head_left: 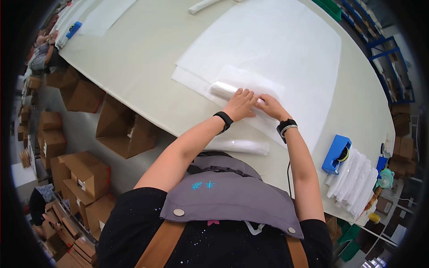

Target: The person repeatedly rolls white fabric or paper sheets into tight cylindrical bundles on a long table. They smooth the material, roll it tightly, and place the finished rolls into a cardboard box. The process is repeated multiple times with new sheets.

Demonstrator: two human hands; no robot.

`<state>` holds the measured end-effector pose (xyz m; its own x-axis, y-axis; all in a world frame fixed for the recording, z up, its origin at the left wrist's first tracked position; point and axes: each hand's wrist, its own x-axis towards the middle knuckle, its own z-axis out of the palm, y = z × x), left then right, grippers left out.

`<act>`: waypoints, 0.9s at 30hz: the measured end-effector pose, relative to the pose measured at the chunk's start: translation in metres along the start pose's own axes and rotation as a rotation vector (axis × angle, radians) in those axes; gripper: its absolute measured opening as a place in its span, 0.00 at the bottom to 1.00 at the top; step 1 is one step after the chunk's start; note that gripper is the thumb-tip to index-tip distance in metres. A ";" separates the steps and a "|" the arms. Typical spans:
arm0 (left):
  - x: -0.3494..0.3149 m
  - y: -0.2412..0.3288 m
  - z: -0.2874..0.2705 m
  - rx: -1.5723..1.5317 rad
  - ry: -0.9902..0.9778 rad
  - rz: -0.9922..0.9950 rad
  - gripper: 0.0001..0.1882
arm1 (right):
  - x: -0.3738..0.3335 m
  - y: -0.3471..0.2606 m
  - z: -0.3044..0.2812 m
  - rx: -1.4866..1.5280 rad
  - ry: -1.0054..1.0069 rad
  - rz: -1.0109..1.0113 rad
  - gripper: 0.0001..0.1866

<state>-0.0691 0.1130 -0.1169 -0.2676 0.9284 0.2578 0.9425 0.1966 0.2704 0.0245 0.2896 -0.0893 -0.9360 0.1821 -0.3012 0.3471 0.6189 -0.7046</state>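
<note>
A shiny white roll (220, 89) lies slantwise on a small translucent sheet (268, 82), which rests on larger thin white sheets (277, 42) spread over the table. My left hand (240, 105) lies across the roll's middle, fingers together and curved over it. At the roll's right end, my right hand (271, 107) has its fingers curled round it, close beside the left. Both palms are turned away, and the fingertips are partly hidden. Between my body and the sheets lies another long white roll (237, 146).
A blue tape dispenser (336, 154) stands at the right, beside several stacked white rolls (353, 181). Another white roll (205, 5) is at the far edge. Open cardboard boxes (127, 127) stand below the table's left edge. Other people (42, 53) are at the far left.
</note>
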 end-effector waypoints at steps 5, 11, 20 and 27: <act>0.021 -0.001 0.005 0.013 -0.133 -0.102 0.27 | -0.048 0.030 -0.006 0.120 0.270 -0.034 0.24; 0.032 -0.008 -0.005 -0.082 -0.219 -0.129 0.27 | -0.056 0.051 -0.006 0.471 0.258 0.256 0.20; 0.033 0.002 0.003 -0.013 -0.096 -0.125 0.26 | -0.048 0.041 0.003 -0.330 0.572 -0.129 0.19; 0.036 -0.012 0.006 -0.098 -0.142 -0.105 0.27 | -0.031 0.015 0.013 -0.314 0.530 -0.187 0.13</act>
<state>-0.0887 0.1455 -0.1161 -0.3262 0.9409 0.0914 0.8848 0.2698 0.3800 0.0594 0.2835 -0.0992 -0.9087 0.3524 0.2239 0.2168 0.8566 -0.4682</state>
